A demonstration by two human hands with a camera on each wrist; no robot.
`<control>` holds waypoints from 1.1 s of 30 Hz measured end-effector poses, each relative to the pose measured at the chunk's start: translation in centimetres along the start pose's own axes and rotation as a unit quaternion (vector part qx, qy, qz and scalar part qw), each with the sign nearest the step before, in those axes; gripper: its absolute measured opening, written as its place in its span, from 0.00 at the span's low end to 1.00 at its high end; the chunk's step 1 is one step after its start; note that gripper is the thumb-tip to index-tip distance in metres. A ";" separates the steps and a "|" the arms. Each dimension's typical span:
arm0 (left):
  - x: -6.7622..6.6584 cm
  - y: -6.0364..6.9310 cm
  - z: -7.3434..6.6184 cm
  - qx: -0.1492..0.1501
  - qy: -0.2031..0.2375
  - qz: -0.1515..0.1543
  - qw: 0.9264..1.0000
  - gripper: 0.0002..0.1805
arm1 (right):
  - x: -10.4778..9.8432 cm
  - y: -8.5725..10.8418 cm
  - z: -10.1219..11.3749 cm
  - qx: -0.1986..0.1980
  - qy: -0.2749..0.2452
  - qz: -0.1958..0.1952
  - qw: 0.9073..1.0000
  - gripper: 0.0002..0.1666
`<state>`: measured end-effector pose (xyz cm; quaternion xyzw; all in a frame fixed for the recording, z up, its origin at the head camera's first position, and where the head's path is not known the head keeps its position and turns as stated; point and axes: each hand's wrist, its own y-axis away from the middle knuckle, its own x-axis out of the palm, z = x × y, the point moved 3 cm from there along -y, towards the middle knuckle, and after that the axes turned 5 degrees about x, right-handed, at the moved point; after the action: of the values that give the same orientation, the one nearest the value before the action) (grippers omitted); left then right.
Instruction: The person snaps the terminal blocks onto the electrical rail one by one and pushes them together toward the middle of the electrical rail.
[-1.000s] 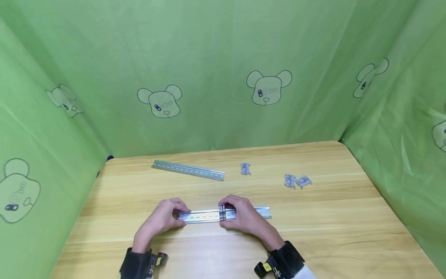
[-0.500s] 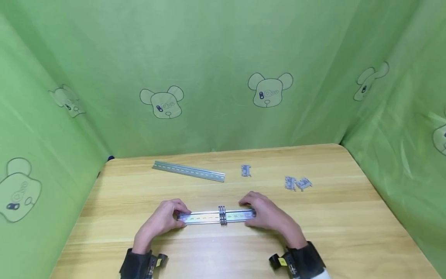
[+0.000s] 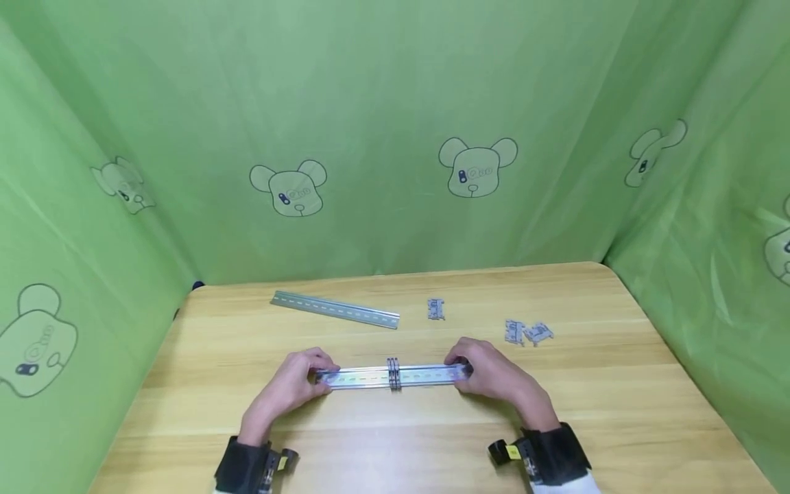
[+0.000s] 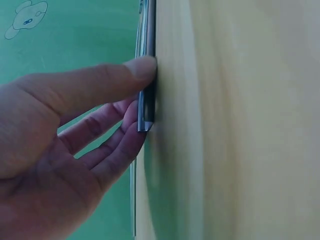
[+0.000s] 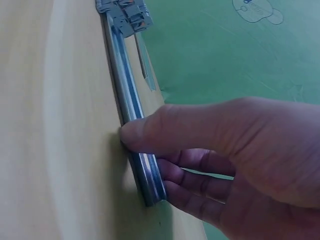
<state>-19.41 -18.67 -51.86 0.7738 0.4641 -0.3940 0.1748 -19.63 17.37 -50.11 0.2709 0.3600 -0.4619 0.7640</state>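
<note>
A slotted metal DIN rail [image 3: 364,378] lies crosswise before me, with several thin grey terminal blocks [image 3: 393,374] fitted side by side near its middle. My left hand [image 3: 295,381] pinches the rail's left end, thumb on the near edge and fingers on the far one. At the opposite end, my right hand [image 3: 494,374] grips the rail the same way. In the right wrist view the grey blocks [image 5: 127,15] stand up from the rail [image 5: 125,80], apart from the hand. The left wrist view has the rail's tip [image 4: 145,112] between thumb and fingers.
Behind the hands, a second DIN rail [image 3: 333,310] lies slanted on the wooden table [image 3: 382,446]. One loose grey terminal block [image 3: 435,309] is right of it. Two others, a block [image 3: 515,332] and a tilted block [image 3: 539,333], lie farther right. Green curtains [image 3: 382,226] enclose the table.
My right hand has left the terminal blocks and slid right along the rail to its right end. The left hand keeps its hold on the left end.
</note>
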 end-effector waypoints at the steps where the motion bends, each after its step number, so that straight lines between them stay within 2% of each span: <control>1: 0.0 -0.2 0.2 0.000 -0.002 -0.004 1.000 0.19 | 0.0 -0.2 -0.1 0.000 0.001 -0.001 1.000 0.21; 5: -0.2 -1.3 1.1 -0.002 -0.004 -0.011 1.000 0.19 | -0.1 -1.2 -0.5 -0.006 0.004 -0.006 1.000 0.21; 10: -0.6 -2.2 1.8 0.001 -0.001 -0.005 1.000 0.19 | -0.3 -2.2 -0.8 -0.022 0.009 -0.007 1.000 0.21; 17: -0.8 -2.8 1.6 0.004 -0.002 -0.002 1.000 0.19 | -0.6 -2.8 -1.1 -0.033 0.021 0.000 0.999 0.20; 20: -0.7 -3.0 1.4 -0.001 0.004 -0.001 1.000 0.19 | -0.7 -2.8 -1.1 -0.030 0.026 0.004 0.999 0.19; 24: -0.8 -3.0 1.3 0.009 0.007 0.007 1.000 0.21 | -1.1 -3.0 -0.6 -0.017 0.017 0.007 1.000 0.20; 26: -1.5 -3.1 1.3 0.004 0.025 0.015 1.000 0.22 | -1.4 -3.5 0.1 -0.015 0.013 0.003 1.000 0.21; 29: -3.5 -3.6 1.6 -0.014 0.042 0.012 0.999 0.21 | -1.7 -5.0 1.7 -0.028 0.016 -0.009 0.999 0.23; 31: -5.2 -4.3 2.1 -0.027 0.029 -0.007 0.999 0.20 | -1.7 -6.4 2.9 -0.040 0.030 -0.015 0.999 0.24; 33: -6.6 -5.0 3.0 -0.031 -0.007 -0.024 0.999 0.20 | -1.3 -7.8 3.8 -0.048 0.046 -0.011 0.998 0.24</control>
<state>-26.80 -21.89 -48.17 0.7540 0.4930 -0.3890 0.1926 -25.87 11.85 -47.42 0.2508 0.4195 -0.4392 0.7538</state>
